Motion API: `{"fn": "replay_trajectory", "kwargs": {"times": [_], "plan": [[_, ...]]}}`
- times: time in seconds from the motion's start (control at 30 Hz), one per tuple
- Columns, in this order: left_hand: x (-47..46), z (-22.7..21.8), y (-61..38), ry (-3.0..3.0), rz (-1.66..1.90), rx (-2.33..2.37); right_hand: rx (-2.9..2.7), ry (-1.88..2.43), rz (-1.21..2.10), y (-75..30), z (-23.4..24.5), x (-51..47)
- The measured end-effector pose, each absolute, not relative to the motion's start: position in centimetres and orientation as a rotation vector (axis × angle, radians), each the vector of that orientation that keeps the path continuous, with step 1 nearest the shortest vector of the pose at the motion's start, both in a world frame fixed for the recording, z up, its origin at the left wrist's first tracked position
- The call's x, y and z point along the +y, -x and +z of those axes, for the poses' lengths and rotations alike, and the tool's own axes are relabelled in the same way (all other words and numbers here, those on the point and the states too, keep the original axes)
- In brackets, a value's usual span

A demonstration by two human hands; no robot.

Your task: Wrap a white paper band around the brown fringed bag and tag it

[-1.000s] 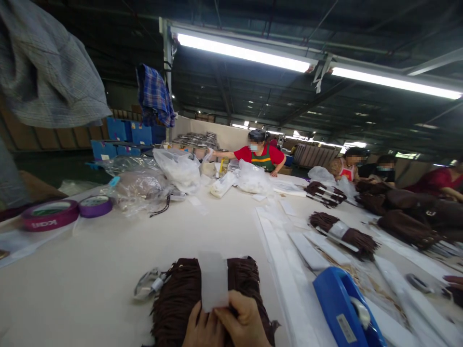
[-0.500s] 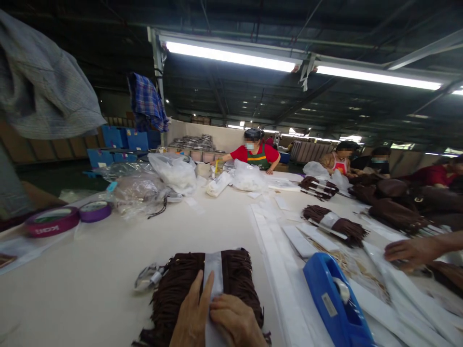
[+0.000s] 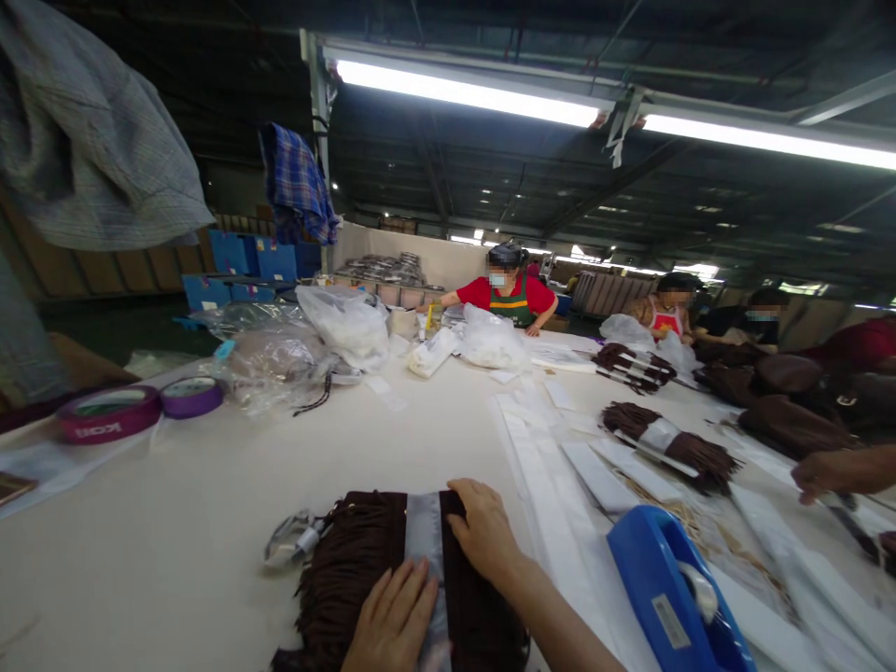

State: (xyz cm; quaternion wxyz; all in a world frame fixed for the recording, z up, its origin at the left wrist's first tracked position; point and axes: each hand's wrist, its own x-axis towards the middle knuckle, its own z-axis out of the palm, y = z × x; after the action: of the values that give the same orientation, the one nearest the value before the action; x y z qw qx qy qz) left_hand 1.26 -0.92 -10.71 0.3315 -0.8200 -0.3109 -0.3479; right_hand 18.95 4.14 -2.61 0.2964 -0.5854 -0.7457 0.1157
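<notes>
A brown fringed piece (image 3: pixel 357 569) lies on the white table (image 3: pixel 210 504) right in front of me, with a pale paper band (image 3: pixel 425 537) running down its middle. My left hand (image 3: pixel 392 623) lies flat and open on the near end of the band. My right hand (image 3: pixel 484 534) rests further up, fingers curved over the fringe's far right edge beside the band. A metal clasp wrapped in plastic (image 3: pixel 294 541) sticks out at the fringe's left side.
A blue tape dispenser (image 3: pixel 665 597) stands at my right, past white paper strips (image 3: pixel 553 485). Purple tape rolls (image 3: pixel 112 411) and plastic bags (image 3: pixel 308 345) sit at the left. More banded brown fringes (image 3: pixel 672 448) lie at the right, where another person's hand (image 3: pixel 826 471) reaches. Several workers sit at the far side.
The paper band, first held up over the fringe by both hands, now lies flat on it. My right hand has moved forward to the far edge; my left hand has flattened on the band.
</notes>
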Motion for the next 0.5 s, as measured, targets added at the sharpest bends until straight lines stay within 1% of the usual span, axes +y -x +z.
{"fn": "replay_trajectory", "kwargs": {"times": [0.17, 0.3, 0.5], "plan": [[-1.4, -9.8, -1.0, 2.189, -0.814, -0.797, -2.094, 1.561, 0.494, -18.1, -3.2, 7.4], [-1.7, -9.9, -1.5, 2.219, -0.785, -0.800, -2.115, 1.611, 0.543, -17.9, -4.0, 7.7], [-2.3, -11.2, -3.1, 2.218, -1.115, -0.994, -2.054, 1.836, 0.522, -17.1, -5.1, 9.0]]}}
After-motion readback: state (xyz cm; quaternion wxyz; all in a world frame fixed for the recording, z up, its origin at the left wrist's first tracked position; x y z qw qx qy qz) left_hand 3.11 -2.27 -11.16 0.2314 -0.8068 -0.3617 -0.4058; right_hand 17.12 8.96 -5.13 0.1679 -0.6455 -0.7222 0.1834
